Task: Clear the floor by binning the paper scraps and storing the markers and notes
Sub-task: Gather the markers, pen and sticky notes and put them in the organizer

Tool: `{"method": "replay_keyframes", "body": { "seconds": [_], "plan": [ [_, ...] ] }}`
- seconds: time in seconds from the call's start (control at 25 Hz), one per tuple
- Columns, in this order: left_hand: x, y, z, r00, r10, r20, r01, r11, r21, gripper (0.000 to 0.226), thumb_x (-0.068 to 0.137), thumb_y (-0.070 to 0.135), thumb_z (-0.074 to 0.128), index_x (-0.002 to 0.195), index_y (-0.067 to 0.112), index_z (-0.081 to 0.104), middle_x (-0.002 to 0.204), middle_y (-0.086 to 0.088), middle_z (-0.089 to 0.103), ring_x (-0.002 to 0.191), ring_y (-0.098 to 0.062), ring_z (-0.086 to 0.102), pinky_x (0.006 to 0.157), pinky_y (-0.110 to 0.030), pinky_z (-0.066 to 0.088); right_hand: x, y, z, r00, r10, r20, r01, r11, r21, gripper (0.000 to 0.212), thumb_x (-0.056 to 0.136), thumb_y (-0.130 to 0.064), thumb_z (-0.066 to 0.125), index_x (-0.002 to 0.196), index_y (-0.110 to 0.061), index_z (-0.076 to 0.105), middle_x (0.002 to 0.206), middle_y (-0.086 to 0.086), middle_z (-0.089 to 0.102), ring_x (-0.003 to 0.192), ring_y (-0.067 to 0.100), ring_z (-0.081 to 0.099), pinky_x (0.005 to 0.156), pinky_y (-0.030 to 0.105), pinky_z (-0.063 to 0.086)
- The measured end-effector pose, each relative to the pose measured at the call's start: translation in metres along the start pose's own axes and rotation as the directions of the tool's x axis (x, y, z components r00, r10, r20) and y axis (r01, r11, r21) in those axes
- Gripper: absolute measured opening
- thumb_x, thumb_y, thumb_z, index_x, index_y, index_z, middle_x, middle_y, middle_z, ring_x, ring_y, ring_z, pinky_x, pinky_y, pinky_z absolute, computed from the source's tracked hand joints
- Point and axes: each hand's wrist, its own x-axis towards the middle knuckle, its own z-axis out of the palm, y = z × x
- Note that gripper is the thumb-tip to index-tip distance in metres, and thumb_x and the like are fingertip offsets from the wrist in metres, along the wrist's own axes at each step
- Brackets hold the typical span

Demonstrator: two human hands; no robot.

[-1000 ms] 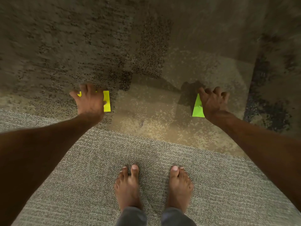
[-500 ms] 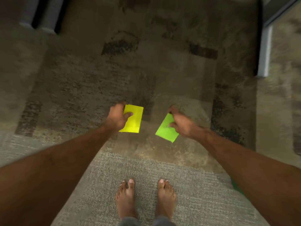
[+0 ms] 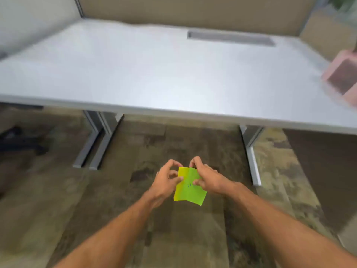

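Both hands meet in front of me above the patterned carpet, holding two paper notes stacked together. The yellow note (image 3: pixel 179 187) shows along the left side, pinched by my left hand (image 3: pixel 166 181). The green note (image 3: pixel 193 194), with small blue marks on it, overlaps it on the right and is pinched by my right hand (image 3: pixel 207 177). Fingers of both hands curl over the notes' top edge.
A white desk (image 3: pixel 154 70) with grey metal legs (image 3: pixel 96 140) stands just ahead, with a cable slot (image 3: pixel 230 38) at its back. A pink container (image 3: pixel 342 76) sits at the desk's right edge. Beige partition panels rise behind.
The hands lifted the yellow and green notes off the carpet, then brought them together into one overlapping stack. My view rose from my feet to the desk.
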Motion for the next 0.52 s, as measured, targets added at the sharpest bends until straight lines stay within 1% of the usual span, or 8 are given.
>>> {"method": "replay_keyframes", "body": {
  "seconds": [0.08, 0.12, 0.24, 0.32, 0.4, 0.52],
  "plan": [
    [-0.004, 0.062, -0.001, 0.999, 0.039, 0.005, -0.039, 0.997, -0.072, 0.026, 0.086, -0.008, 0.059, 0.098, 0.015, 0.054, 0.081, -0.017, 0.062, 0.075, -0.024, 0.055, 0.066, -0.035, 0.045, -0.015, -0.022, -0.054, 0.994, -0.006, -0.111, 0.011, 0.999, 0.045, 0.045, 0.077, -0.011, 0.069, 0.101, -0.023, 0.033, 0.101, -0.005, 0.046, 0.098, 0.022, 0.048, 0.088, 0.043, 0.043],
    [-0.007, 0.089, 0.000, 0.998, 0.055, 0.011, -0.054, 0.993, -0.110, 0.024, 0.086, -0.006, 0.060, 0.099, 0.013, 0.056, 0.084, -0.018, 0.063, 0.077, -0.025, 0.058, 0.070, -0.038, 0.048, -0.023, -0.032, -0.079, 0.986, -0.011, -0.169, 0.022, 0.998, 0.063, 0.046, 0.074, -0.011, 0.072, 0.099, -0.024, 0.036, 0.100, -0.004, 0.046, 0.097, 0.021, 0.048, 0.088, 0.041, 0.044],
    [-0.013, 0.166, 0.004, 0.995, 0.083, 0.056, -0.072, 0.981, -0.179, 0.020, 0.086, 0.000, 0.064, 0.103, 0.010, 0.060, 0.088, -0.015, 0.069, 0.079, -0.024, 0.067, 0.079, -0.043, 0.055, -0.048, -0.054, -0.149, 0.946, -0.060, -0.318, 0.076, 0.996, 0.039, 0.047, 0.070, -0.013, 0.077, 0.106, -0.017, 0.048, 0.100, -0.002, 0.043, 0.098, 0.018, 0.042, 0.081, 0.027, 0.037],
    [-0.015, 0.209, 0.010, 0.992, 0.101, 0.076, -0.084, 0.977, -0.198, 0.023, 0.085, 0.003, 0.067, 0.107, 0.006, 0.059, 0.090, -0.016, 0.071, 0.082, -0.026, 0.070, 0.080, -0.044, 0.058, -0.064, -0.063, -0.189, 0.915, -0.060, -0.398, 0.073, 0.997, 0.018, 0.050, 0.069, -0.015, 0.078, 0.110, -0.017, 0.050, 0.103, -0.001, 0.041, 0.102, 0.016, 0.039, 0.082, 0.024, 0.035],
    [-0.016, 0.250, 0.019, 0.988, 0.130, 0.078, -0.112, 0.973, -0.204, 0.023, 0.084, 0.001, 0.067, 0.106, 0.003, 0.059, 0.089, -0.018, 0.072, 0.080, -0.027, 0.071, 0.076, -0.041, 0.060, -0.081, -0.068, -0.226, 0.884, -0.057, -0.464, 0.069, 0.998, 0.009, 0.051, 0.070, -0.016, 0.078, 0.112, -0.017, 0.050, 0.110, 0.003, 0.044, 0.108, 0.018, 0.040, 0.086, 0.025, 0.038],
    [-0.020, 0.301, 0.039, 0.980, 0.176, 0.097, -0.155, 0.969, -0.191, 0.016, 0.086, -0.002, 0.063, 0.099, 0.006, 0.061, 0.082, -0.013, 0.073, 0.071, -0.021, 0.072, 0.070, -0.035, 0.061, -0.108, -0.069, -0.272, 0.862, -0.059, -0.504, 0.045, 0.998, -0.039, 0.047, 0.070, -0.021, 0.077, 0.110, -0.021, 0.052, 0.111, 0.002, 0.052, 0.109, 0.020, 0.043, 0.089, 0.035, 0.039]
  ]
}}
